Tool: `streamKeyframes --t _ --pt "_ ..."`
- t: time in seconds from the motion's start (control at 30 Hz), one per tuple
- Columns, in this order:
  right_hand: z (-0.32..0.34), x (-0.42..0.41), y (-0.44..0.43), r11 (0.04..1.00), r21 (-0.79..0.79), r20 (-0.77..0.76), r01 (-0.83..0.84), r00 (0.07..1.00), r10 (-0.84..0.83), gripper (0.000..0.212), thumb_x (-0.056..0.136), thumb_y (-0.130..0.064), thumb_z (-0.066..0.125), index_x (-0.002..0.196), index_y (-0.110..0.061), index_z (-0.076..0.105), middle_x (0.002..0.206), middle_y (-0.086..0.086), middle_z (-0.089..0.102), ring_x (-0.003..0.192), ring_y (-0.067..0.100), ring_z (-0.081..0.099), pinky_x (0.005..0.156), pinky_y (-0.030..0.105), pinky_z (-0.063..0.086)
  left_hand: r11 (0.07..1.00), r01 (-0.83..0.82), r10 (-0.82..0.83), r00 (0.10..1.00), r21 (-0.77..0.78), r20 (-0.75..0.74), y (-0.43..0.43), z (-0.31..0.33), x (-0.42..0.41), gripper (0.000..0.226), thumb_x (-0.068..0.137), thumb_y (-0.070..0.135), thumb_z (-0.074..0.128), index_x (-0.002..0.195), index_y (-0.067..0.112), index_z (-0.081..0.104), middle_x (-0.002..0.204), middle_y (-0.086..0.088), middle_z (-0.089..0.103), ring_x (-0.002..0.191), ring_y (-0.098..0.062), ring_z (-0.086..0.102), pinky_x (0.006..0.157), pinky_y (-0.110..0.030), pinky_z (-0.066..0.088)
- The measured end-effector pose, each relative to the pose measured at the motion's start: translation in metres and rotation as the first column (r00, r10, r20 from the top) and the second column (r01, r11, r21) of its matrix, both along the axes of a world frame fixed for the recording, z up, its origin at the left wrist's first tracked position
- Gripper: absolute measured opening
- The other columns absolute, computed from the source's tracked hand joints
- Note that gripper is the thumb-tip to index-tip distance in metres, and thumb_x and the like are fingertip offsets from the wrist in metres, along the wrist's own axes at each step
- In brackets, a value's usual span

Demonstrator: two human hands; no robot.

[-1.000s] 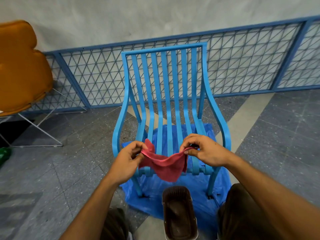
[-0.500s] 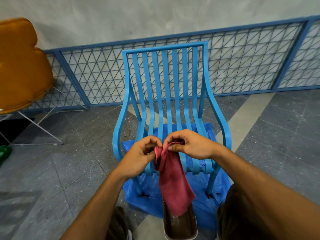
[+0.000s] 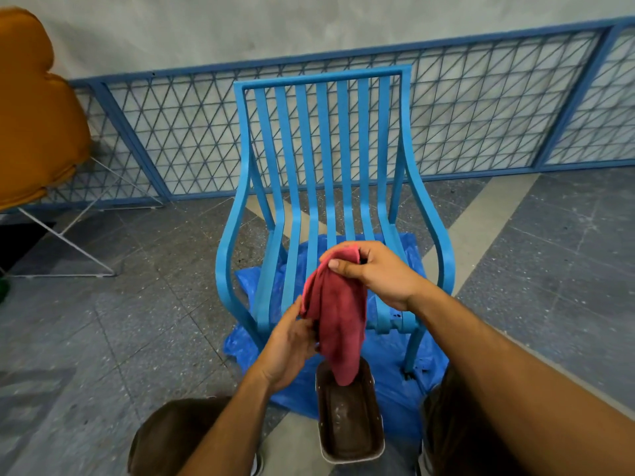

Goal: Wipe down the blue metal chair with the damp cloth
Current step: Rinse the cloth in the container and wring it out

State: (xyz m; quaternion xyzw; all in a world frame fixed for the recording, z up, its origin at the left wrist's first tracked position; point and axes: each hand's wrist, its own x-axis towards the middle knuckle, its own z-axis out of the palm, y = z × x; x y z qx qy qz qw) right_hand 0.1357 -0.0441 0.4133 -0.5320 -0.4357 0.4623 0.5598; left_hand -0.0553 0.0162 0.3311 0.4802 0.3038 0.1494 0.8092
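The blue metal chair (image 3: 323, 139) with vertical slats faces me in the middle of the view. In front of its seat my right hand (image 3: 381, 273) grips the top of the red cloth (image 3: 338, 321), which hangs down folded. The cloth's lower tip dips into a dark rectangular tub (image 3: 348, 441) on the floor between my knees. My left hand (image 3: 292, 341) is lower, to the left of the cloth, with its fingers against the hanging fabric; the cloth hides how they lie.
A blue plastic sheet (image 3: 388, 383) lies under the chair on the grey tiled floor. A blue mesh fence (image 3: 481, 108) runs along the wall behind. An orange padded chair (image 3: 31, 115) on a white wire frame stands at the far left.
The cloth, stretched between both hands a second ago, now hangs from my right hand alone. My left hand has dropped from the top edge to the cloth's side. The view has tilted down slightly.
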Motion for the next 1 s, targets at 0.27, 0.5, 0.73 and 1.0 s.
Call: streamKeyframes --t 0.27,0.5,0.73,1.0 --pt "-0.061 0.022 0.010 0.865 -0.213 0.042 0.454 0.889 -0.456 0.015 0.089 -0.002 0.071 0.100 -0.012 0.069 0.091 0.011 0.071 0.083 0.021 0.066 0.079 0.033 0.056 0.991 0.129 -0.129 0.992 0.038 -0.002 -0.017 -0.033 0.000 0.036 0.088 0.016 0.067 0.123 0.008 0.069 0.125 -0.016 0.069 0.115 -0.026 0.065 0.095 -0.034 0.051" --pt "-0.118 0.019 -0.016 0.823 -0.506 0.401 0.258 0.915 -0.040 0.030 0.093 -0.034 0.068 0.116 -0.014 0.069 0.094 0.003 0.070 0.080 0.012 0.061 0.074 0.024 0.049 0.995 0.100 -0.099 0.995 0.007 -0.030 -0.022 -0.051 -0.003 0.039 0.086 -0.005 0.064 0.122 0.010 0.068 0.119 -0.015 0.072 0.110 -0.023 0.069 0.089 -0.030 0.054" --pt "-0.146 -0.014 -0.057 0.823 -0.522 -0.162 -0.223 0.974 0.161 0.051 0.081 -0.039 0.078 0.127 -0.023 0.067 0.121 -0.006 0.073 0.113 0.009 0.067 0.100 0.026 0.049 0.995 0.044 -0.050 0.996 -0.085 -0.069 -0.021 -0.071 -0.007 0.035 0.093 -0.002 0.059 0.128 0.002 0.064 0.126 -0.018 0.070 0.116 -0.028 0.067 0.090 -0.031 0.055" --pt "-0.192 -0.018 -0.050 0.758 -0.651 -0.050 -0.042 0.999 0.012 0.026 0.079 -0.008 0.079 0.105 -0.006 0.077 0.104 0.012 0.078 0.095 0.024 0.074 0.097 0.042 0.056 0.991 -0.086 0.117 0.922 0.101 -0.370 -0.011 -0.108 -0.006 0.008 0.094 0.012 0.067 0.097 0.012 0.075 0.097 -0.009 0.078 0.094 -0.027 0.071 0.086 -0.043 0.059"
